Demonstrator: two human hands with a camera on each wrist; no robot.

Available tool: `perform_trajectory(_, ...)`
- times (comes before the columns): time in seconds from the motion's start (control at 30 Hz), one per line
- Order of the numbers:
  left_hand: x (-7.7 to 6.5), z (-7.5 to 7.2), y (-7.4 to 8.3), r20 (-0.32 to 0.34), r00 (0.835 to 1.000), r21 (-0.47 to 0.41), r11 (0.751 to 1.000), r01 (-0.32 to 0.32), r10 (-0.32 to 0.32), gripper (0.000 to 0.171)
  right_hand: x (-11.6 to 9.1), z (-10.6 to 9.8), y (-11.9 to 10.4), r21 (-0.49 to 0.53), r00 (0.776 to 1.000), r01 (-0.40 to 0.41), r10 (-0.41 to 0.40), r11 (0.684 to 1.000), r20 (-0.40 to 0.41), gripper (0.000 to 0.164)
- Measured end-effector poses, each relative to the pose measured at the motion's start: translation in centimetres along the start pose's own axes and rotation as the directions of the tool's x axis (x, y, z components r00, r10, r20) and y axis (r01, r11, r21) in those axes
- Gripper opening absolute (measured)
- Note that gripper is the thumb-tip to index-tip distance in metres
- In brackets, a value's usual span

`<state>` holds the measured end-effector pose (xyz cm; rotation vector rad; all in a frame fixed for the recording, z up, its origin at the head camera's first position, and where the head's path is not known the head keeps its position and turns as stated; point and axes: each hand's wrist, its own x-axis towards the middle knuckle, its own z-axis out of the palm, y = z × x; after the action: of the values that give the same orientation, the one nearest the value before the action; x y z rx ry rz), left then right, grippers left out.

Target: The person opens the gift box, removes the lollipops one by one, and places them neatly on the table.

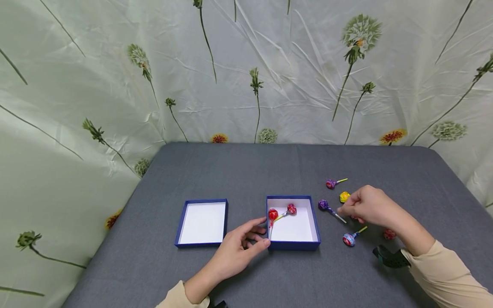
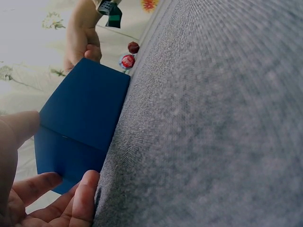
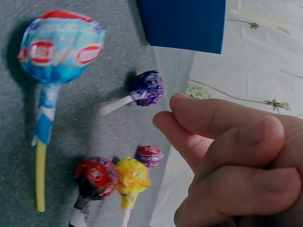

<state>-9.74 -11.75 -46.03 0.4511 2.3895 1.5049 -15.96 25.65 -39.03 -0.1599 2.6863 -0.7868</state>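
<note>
My left hand rests against the near left corner of a blue box with a white inside. Its thumb and fingers touch the box's outer walls in the left wrist view. Inside the box lie a red lollipop along the left wall and a second, darker red lollipop. On the right, my right hand hovers by the stick of a purple lollipop. In the right wrist view, its thumb and index fingertips are near each other with nothing between them, and the purple lollipop lies beyond.
Left of the box lies its blue-edged, white-lined lid. Around the right hand are a yellow lollipop, a purple-and-red one, a light blue one and a red one. A dark red lollipop shows beside the yellow one.
</note>
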Motion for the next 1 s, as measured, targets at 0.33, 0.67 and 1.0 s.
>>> perform_trajectory(0.33,0.0,0.0,-0.1,0.004,1.0,-0.005,1.0,-0.005,0.005,0.053,-0.1,-0.3,-1.4,0.002,0.998,0.059,-0.059,0.998,-0.023,0.028)
perform_trajectory(0.67,0.1,0.0,0.1,0.003,1.0,-0.011,1.0,0.001,-0.001,0.053,-0.4,-0.6,-4.1,0.009,0.996,0.091,-0.091,0.996,-0.022,0.027)
perform_trajectory(1.0,0.1,0.0,0.3,0.002,1.0,-0.034,0.999,-0.003,0.003,0.052,-0.2,-0.4,-6.6,0.019,0.993,0.115,-0.116,0.993,0.024,0.022)
